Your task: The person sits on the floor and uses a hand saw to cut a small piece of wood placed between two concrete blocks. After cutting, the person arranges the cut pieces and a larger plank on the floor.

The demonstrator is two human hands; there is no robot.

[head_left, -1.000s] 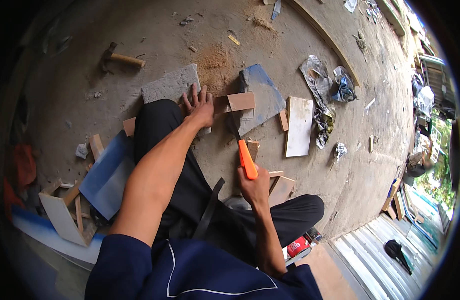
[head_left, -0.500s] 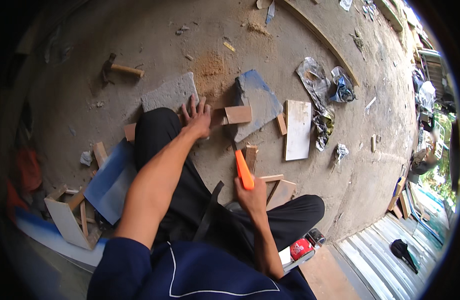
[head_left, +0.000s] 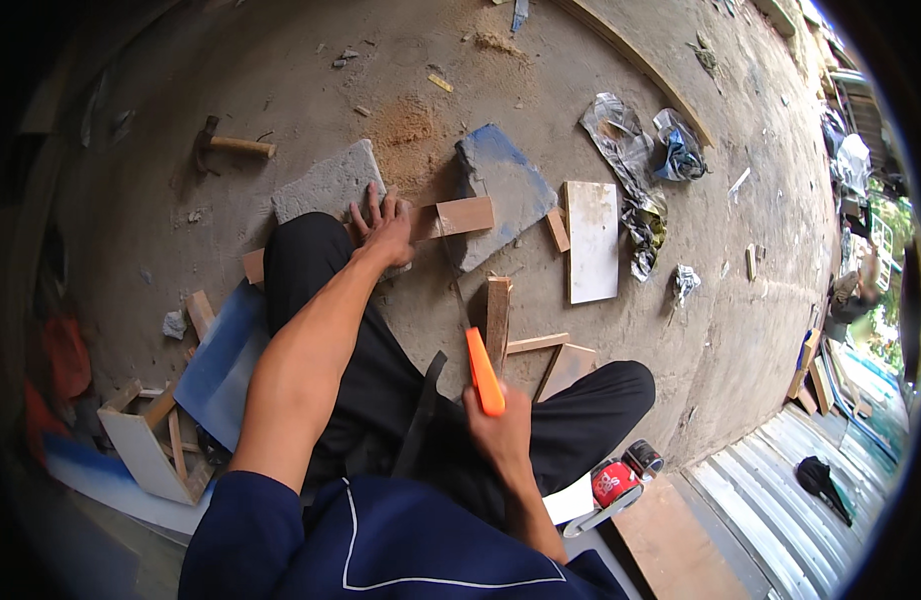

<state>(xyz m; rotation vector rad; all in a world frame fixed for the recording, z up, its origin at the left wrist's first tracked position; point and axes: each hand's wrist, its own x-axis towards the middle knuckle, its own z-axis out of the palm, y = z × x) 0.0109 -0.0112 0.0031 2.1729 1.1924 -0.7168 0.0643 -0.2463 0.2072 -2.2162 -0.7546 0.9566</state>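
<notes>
My right hand [head_left: 503, 422] is closed round the orange handle of a handsaw [head_left: 485, 372]. The saw's thin blade runs up and away from the handle, its far part at a reddish-brown wooden board [head_left: 466, 216]. That board spans from a grey concrete block [head_left: 326, 182] to a second block with blue stains [head_left: 516, 185]. My left hand [head_left: 386, 235] lies spread on the board, fingertips at the edge of the grey block. My left knee and hand hide much of the board; its other end seems to show left of the knee.
A hammer [head_left: 236, 146] lies at the far left, sawdust [head_left: 406, 130] beyond the blocks. To the right are a white panel [head_left: 593, 243] and crumpled plastic [head_left: 621, 130]. Wood offcuts [head_left: 498, 320] lie near my right hand; a wooden frame [head_left: 146, 450] stands at the left.
My right hand has drawn the saw back toward my body, and more of the blade shows. The left hand stays on the board. The whole view has shifted slightly.
</notes>
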